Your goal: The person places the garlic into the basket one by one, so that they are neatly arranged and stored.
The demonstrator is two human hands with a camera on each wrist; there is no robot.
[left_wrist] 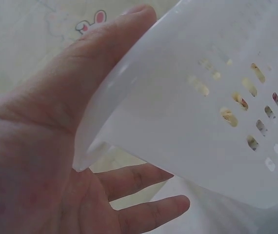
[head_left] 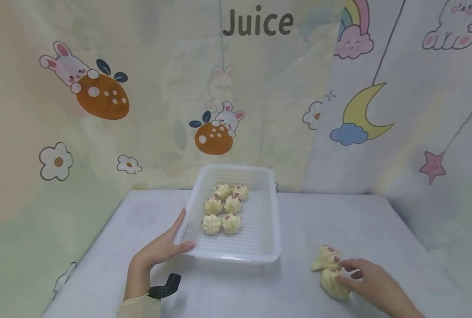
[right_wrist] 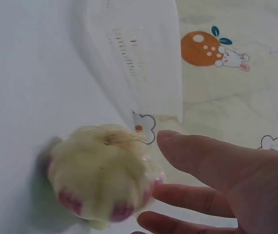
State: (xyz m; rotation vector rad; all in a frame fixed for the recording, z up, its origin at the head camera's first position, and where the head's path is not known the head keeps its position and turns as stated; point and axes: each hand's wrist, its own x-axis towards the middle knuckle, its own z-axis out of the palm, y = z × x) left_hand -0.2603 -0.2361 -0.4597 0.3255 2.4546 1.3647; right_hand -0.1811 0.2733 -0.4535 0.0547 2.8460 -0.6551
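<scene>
A white plastic basket (head_left: 277, 212) with a slotted floor and walls holds several garlic bulbs (head_left: 232, 204) in its left half. My left hand (head_left: 162, 249) grips its left side near the front corner; in the left wrist view the thumb lies along the rim and the other fingers reach below it, outside the wall. Two more garlic bulbs lie together on the table at the right: a rear one (head_left: 325, 257) and a front one (head_left: 333, 284). My right hand (head_left: 372, 282) is at the front bulb, fingers loosely bent and spread. In the right wrist view a bulb (right_wrist: 102, 175) appears beside the fingertips, ungripped.
A pale table (head_left: 228, 291) carries everything. Behind it and along the sides hangs a cloth (head_left: 160, 88) printed with rabbits, flowers and a moon. A black strap piece (head_left: 166, 287) sits at the left wrist.
</scene>
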